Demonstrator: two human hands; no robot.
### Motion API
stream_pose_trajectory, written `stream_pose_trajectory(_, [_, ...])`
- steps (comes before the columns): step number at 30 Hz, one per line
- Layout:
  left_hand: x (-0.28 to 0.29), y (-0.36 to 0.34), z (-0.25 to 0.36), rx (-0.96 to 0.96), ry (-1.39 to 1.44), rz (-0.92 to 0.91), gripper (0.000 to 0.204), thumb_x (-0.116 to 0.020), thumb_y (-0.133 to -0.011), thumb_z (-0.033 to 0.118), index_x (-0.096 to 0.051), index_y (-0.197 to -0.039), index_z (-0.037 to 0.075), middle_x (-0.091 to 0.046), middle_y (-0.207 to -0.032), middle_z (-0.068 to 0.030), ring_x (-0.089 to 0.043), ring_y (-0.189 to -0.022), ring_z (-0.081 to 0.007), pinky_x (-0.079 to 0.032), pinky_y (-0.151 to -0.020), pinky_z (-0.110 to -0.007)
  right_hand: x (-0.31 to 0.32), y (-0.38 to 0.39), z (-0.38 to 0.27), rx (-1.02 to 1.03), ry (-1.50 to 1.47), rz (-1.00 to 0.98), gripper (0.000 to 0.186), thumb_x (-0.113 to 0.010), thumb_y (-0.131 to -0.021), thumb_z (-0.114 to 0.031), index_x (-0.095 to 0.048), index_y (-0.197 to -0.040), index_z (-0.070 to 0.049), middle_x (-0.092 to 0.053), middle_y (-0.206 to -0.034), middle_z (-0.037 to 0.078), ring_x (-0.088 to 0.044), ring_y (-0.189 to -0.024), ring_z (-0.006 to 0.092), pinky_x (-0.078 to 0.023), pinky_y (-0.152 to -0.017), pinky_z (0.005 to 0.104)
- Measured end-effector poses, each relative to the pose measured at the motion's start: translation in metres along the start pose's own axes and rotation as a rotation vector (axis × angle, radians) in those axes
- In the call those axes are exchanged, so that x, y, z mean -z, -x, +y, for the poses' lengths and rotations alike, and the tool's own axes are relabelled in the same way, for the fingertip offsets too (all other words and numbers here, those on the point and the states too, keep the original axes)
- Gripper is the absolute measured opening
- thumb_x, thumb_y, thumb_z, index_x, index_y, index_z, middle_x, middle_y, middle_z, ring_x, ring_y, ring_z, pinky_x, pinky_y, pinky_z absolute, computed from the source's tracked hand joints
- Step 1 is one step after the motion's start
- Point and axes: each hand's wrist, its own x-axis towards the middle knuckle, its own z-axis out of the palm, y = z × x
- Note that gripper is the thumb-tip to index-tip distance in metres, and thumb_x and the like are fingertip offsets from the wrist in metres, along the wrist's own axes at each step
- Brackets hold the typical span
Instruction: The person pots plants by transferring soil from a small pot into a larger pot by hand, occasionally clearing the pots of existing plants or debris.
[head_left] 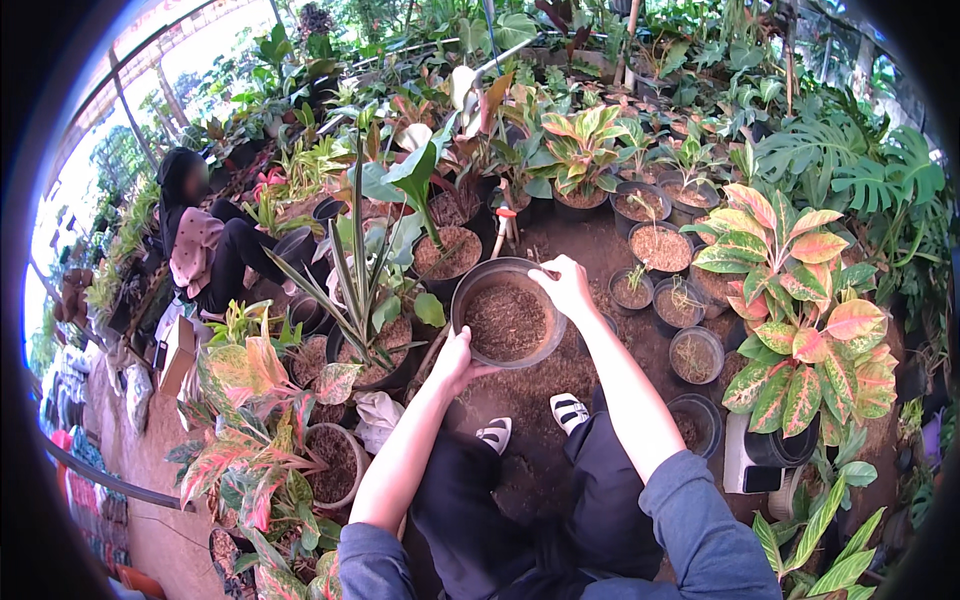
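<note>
Between my two hands is a round black plant pot (508, 318), tipped so that the brown soil mix inside shows. My left hand (458, 362) grips its lower left side, with the fingers passing underneath. At the upper right rim, my right hand (566, 288) is closed on the edge, thumb over the lip. No plant stands in this pot. Beneath it lies dark ground strewn with brown soil, near my sandalled feet (568, 412). Just beyond the pot, a tool with an orange-tipped handle (506, 214) stands upright.
Small pots with thin seedlings (696, 356) line the right, beside a large pink-green leafy plant (800, 330). A spiky-leaved potted plant (362, 250) and a pale-rimmed pot (338, 466) stand left. Farther left another person (215, 235) in dark clothing sits among plants. A cardboard box (176, 356) is nearby.
</note>
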Motion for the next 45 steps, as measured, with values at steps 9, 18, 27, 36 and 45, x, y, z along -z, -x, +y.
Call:
stream_pose_trajectory(9, [-0.012,-0.006,0.001,-0.051,0.012,0.023,0.039,-0.021,-0.094,0.025,-0.018,-0.129,0.008,-0.036,-0.126,-0.019,-0.05,-0.104,-0.0358,-0.05,-0.077,-0.05,0.015,0.004,-0.012,0.102,0.078,0.208,0.013,-0.059,-0.077,-0.018,-0.066,-0.082,-0.007,-0.051,-0.065,0.012,-0.052,-0.06,0.0264,-0.039,-0.053,0.0358])
stream_pose_trajectory(18, [-0.006,-0.013,0.0,0.015,0.177,0.003,0.038,-0.02,-0.094,0.026,-0.02,-0.126,0.004,-0.039,-0.124,-0.0227,-0.048,-0.105,-0.038,-0.048,-0.08,-0.051,0.057,-0.004,0.027,-0.247,-0.607,0.465,0.033,-0.048,-0.088,-0.026,-0.062,-0.086,0.004,-0.049,-0.048,0.002,-0.045,-0.04,0.0066,-0.032,-0.037,0.0202])
stream_pose_trajectory(27, [0.001,-0.012,0.0,0.053,0.155,0.03,0.038,-0.019,-0.094,0.025,-0.019,-0.127,0.006,-0.038,-0.124,-0.0225,-0.047,-0.107,-0.039,-0.045,-0.084,-0.052,0.067,0.0,-0.015,-0.051,-1.025,0.502,0.039,-0.039,-0.092,-0.028,-0.05,-0.104,0.008,-0.059,-0.096,0.02,-0.061,-0.072,0.0197,-0.051,-0.068,0.0311])
stream_pose_trajectory(36, [0.018,-0.013,-0.004,0.068,0.183,0.071,0.042,-0.017,-0.094,0.025,-0.017,-0.128,0.001,-0.034,-0.126,-0.0258,-0.043,-0.109,-0.0424,-0.044,-0.086,-0.052,0.055,-0.01,-0.003,0.119,-0.453,0.401,0.027,-0.044,-0.089,-0.017,-0.058,-0.102,0.002,-0.063,-0.095,0.013,-0.06,-0.085,0.0167,-0.045,-0.079,0.027])
stream_pose_trajectory(45, [0.02,-0.009,-0.002,0.039,0.24,0.062,0.044,-0.017,-0.094,0.025,-0.019,-0.127,-0.003,-0.035,-0.126,-0.0262,-0.041,-0.112,-0.0403,-0.041,-0.088,-0.053,-0.002,0.0,0.067,-0.386,0.676,0.338,0.048,-0.041,-0.086,-0.04,-0.043,-0.125,-0.01,-0.035,-0.131,0.018,-0.037,-0.118,0.0346,-0.018,-0.093,0.0635])
